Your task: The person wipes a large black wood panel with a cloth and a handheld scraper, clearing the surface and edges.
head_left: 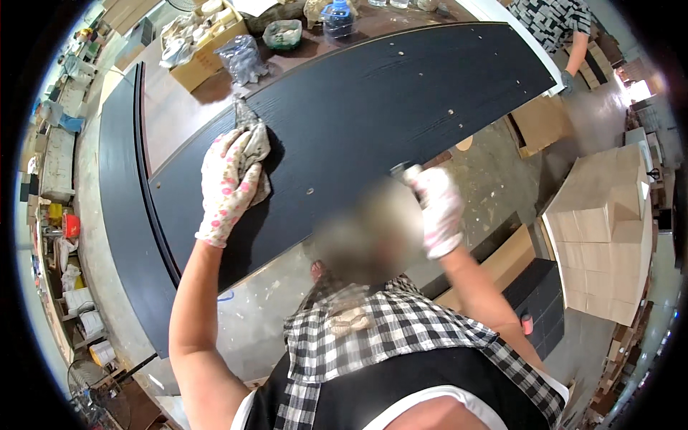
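A long black wooden panel point(373, 107) with small drill holes lies tilted across a brown workbench. My left hand point(228, 188), in a white glove with pink dots, presses a grey rag point(252, 143) flat on the panel's near left part. My right hand point(438, 204), in a white glove, grips the panel's near edge, with a small dark tool tip showing at its fingertips. A blurred patch hides the space between my hands.
A second black panel point(122, 215) lies at the left. Cardboard box point(204, 54), plastic bag point(244, 61) and containers point(283, 32) sit at the bench's far side. Stacked pale boards point(605, 222) stand on the right floor. Another person point(559, 21) stands at top right.
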`<state>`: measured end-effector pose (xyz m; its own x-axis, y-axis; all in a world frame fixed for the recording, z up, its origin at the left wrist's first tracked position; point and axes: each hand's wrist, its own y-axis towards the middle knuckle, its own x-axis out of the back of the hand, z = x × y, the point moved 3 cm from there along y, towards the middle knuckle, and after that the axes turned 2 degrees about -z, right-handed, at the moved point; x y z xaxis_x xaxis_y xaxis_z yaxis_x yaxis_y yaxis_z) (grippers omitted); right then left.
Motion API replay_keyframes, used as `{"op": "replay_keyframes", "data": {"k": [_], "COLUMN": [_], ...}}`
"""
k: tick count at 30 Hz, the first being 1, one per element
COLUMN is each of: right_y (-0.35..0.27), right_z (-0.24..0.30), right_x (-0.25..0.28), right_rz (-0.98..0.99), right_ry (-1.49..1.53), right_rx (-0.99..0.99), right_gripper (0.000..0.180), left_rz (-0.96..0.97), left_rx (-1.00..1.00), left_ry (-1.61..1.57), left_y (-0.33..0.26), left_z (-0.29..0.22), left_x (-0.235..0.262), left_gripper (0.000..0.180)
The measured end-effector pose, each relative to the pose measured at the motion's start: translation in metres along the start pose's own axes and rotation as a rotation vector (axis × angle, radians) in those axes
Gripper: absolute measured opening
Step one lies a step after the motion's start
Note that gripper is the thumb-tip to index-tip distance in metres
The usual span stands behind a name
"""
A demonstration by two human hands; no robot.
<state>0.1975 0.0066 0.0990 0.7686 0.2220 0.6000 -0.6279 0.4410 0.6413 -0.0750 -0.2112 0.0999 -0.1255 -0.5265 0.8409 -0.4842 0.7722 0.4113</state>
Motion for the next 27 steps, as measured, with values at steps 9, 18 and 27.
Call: {"op": "replay_keyframes", "data": {"k": [9, 18, 27], "right_y": [-0.022, -0.044, -0.040], "right_z": [0.053, 0.143, 0.204], "right_x": [-0.040, -0.088, -0.119], "right_rz": [0.207, 0.447, 0.527], "right_ry": [0.009, 0.276, 0.348], "right_rx": [0.212, 0.420, 0.592], "right_gripper": [0.017, 0.024, 0.024], "left_rz": [0.026, -0.094, -0.142], "left_rx": [-0.035, -0.059, -0.028], "left_ry": [0.002, -0.090, -0.059], "left_y": [-0.053, -0.056, -0.053], "left_z": [0.038, 0.039, 0.033], "left_x": [0.028, 0.026, 0.026], "left_gripper": [0.055, 0.053, 0.051]}}
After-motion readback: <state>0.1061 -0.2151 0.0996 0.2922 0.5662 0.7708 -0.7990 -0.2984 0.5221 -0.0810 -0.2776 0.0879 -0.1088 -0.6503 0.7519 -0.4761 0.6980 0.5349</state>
